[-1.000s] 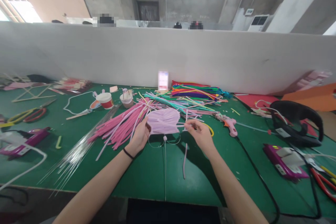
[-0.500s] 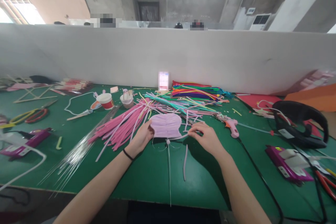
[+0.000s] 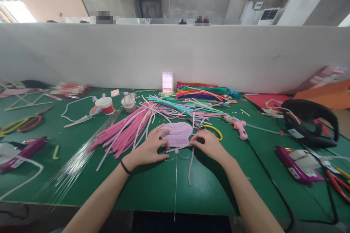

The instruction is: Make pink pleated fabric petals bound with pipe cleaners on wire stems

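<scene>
A lilac fan-shaped piece made of pipe cleaners (image 3: pixel 178 133) lies on the green table (image 3: pixel 153 185), with a thin wire stem (image 3: pixel 175 185) running toward me. My left hand (image 3: pixel 151 147) pinches its left and lower edge, thumb under and fingers on top. My right hand (image 3: pixel 207 143) grips its right edge, fingers curled. A loose lilac pipe cleaner (image 3: pixel 190 165) lies just below my right hand.
Pink pipe cleaners (image 3: pixel 123 134) fan out left of the piece, mixed colours (image 3: pixel 199 94) behind. A pink glue gun (image 3: pixel 238 127), yellow-handled scissors (image 3: pixel 213 131), paper cups (image 3: pixel 105 105), clear rods (image 3: pixel 73 164), purple devices (image 3: pixel 296 160) and a black headset (image 3: pixel 310 123) lie around. A white partition (image 3: pixel 175 54) stands behind.
Both hands lowered the lilac piece onto the table and closed in on it; my left hand moved over its lower left edge and my right hand came in from the right.
</scene>
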Action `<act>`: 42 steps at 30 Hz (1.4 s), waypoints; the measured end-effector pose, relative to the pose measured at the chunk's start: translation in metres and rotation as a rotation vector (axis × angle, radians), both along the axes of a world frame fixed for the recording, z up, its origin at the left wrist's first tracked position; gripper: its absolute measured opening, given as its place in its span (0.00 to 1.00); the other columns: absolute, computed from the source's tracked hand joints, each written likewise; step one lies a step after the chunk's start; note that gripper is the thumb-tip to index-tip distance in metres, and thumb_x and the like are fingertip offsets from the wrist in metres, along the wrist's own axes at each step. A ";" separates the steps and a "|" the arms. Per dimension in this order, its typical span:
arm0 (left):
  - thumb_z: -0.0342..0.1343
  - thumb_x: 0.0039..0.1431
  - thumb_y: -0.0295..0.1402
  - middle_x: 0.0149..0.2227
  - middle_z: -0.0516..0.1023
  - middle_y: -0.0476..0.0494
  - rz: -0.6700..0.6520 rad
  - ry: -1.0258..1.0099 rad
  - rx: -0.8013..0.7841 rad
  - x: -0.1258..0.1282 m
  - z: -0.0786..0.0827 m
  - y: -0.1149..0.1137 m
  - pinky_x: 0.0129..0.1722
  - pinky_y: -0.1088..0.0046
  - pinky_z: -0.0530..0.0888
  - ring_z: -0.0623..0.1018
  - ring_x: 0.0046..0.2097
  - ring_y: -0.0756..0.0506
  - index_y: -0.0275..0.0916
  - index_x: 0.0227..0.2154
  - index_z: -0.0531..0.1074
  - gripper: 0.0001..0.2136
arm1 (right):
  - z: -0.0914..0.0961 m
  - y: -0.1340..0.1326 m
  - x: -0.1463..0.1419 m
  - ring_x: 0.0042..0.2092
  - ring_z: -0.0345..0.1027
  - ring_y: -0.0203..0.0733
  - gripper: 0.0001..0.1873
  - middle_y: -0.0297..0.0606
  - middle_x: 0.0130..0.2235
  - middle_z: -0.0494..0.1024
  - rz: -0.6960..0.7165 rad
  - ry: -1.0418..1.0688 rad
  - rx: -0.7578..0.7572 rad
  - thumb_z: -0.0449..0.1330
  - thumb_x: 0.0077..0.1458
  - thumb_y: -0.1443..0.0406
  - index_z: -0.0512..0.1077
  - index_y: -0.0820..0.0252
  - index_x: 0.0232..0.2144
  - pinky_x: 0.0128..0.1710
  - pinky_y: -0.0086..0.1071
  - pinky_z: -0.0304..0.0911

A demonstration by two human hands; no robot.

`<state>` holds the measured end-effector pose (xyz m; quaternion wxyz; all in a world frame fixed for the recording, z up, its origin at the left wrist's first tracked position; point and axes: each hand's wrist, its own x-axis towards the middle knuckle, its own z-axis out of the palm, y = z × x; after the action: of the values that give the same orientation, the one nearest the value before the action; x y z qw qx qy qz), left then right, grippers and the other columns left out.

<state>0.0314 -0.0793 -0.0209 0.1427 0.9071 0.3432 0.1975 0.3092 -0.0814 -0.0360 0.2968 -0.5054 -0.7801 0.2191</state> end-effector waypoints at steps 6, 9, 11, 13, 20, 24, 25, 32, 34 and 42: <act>0.56 0.56 0.29 0.53 0.71 0.42 -0.023 0.007 -0.005 -0.003 -0.006 0.005 0.61 0.56 0.58 0.59 0.63 0.39 0.41 0.31 0.73 0.02 | 0.001 -0.002 -0.002 0.38 0.67 0.41 0.05 0.33 0.31 0.79 0.017 0.001 -0.024 0.63 0.52 0.61 0.76 0.54 0.28 0.39 0.34 0.59; 0.53 0.60 0.30 0.51 0.73 0.43 -0.048 -0.067 -0.050 -0.002 -0.005 0.007 0.60 0.61 0.61 0.65 0.60 0.42 0.41 0.33 0.72 0.04 | 0.002 -0.003 -0.004 0.41 0.67 0.42 0.03 0.34 0.33 0.79 0.003 0.039 -0.016 0.64 0.51 0.63 0.76 0.54 0.30 0.40 0.34 0.60; 0.51 0.61 0.31 0.49 0.75 0.42 -0.030 -0.099 -0.091 0.001 -0.004 0.007 0.56 0.64 0.66 0.70 0.56 0.43 0.41 0.35 0.71 0.05 | 0.002 -0.004 -0.007 0.41 0.67 0.42 0.05 0.35 0.35 0.78 -0.012 0.094 -0.020 0.64 0.51 0.64 0.76 0.55 0.33 0.41 0.34 0.60; 0.49 0.63 0.33 0.46 0.77 0.42 0.004 -0.101 -0.127 0.004 -0.003 0.005 0.51 0.66 0.69 0.74 0.50 0.44 0.41 0.39 0.71 0.07 | 0.001 -0.006 -0.010 0.40 0.68 0.41 0.05 0.35 0.36 0.78 0.008 0.147 -0.042 0.63 0.51 0.64 0.75 0.56 0.34 0.41 0.34 0.61; 0.43 0.66 0.37 0.38 0.77 0.45 0.093 -0.140 -0.169 0.016 -0.005 -0.002 0.41 0.71 0.70 0.76 0.40 0.45 0.41 0.39 0.68 0.09 | -0.007 -0.010 -0.032 0.38 0.70 0.41 0.03 0.34 0.33 0.79 0.121 0.205 -0.022 0.64 0.53 0.63 0.77 0.55 0.31 0.40 0.32 0.61; 0.44 0.66 0.36 0.36 0.76 0.45 0.136 -0.244 -0.177 0.024 -0.013 0.000 0.40 0.72 0.69 0.76 0.39 0.46 0.41 0.37 0.67 0.09 | -0.012 -0.013 -0.049 0.39 0.73 0.40 0.06 0.35 0.36 0.81 0.125 0.284 0.016 0.61 0.56 0.63 0.78 0.54 0.34 0.40 0.31 0.63; 0.44 0.66 0.36 0.36 0.76 0.45 0.144 -0.271 -0.173 0.026 -0.016 0.001 0.40 0.71 0.69 0.75 0.39 0.46 0.40 0.37 0.68 0.09 | -0.013 -0.013 -0.052 0.38 0.73 0.40 0.07 0.34 0.37 0.81 0.127 0.304 0.004 0.59 0.57 0.62 0.78 0.54 0.36 0.39 0.30 0.64; 0.50 0.62 0.33 0.33 0.76 0.46 0.194 -0.363 -0.178 0.027 -0.022 0.007 0.38 0.72 0.70 0.74 0.36 0.47 0.39 0.34 0.70 0.06 | -0.020 -0.012 -0.056 0.38 0.75 0.41 0.12 0.36 0.39 0.82 0.082 0.322 0.035 0.56 0.59 0.64 0.77 0.55 0.42 0.42 0.31 0.66; 0.51 0.61 0.33 0.34 0.77 0.46 0.186 -0.389 -0.222 0.025 -0.022 0.007 0.38 0.72 0.71 0.75 0.36 0.47 0.39 0.35 0.71 0.06 | -0.023 -0.010 -0.055 0.38 0.75 0.41 0.13 0.37 0.38 0.81 0.098 0.312 0.068 0.54 0.60 0.67 0.76 0.55 0.43 0.41 0.32 0.66; 0.54 0.59 0.33 0.34 0.78 0.45 0.193 -0.502 -0.300 0.027 -0.021 0.005 0.37 0.71 0.72 0.77 0.36 0.46 0.38 0.35 0.73 0.06 | -0.025 -0.010 -0.060 0.33 0.75 0.41 0.09 0.36 0.34 0.80 -0.021 0.485 -0.046 0.57 0.56 0.61 0.74 0.57 0.37 0.36 0.32 0.69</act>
<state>0.0582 -0.0739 -0.0418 0.3361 0.7619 0.4073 0.3752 0.2491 -0.0912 -0.0608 0.4660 -0.4526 -0.6756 0.3488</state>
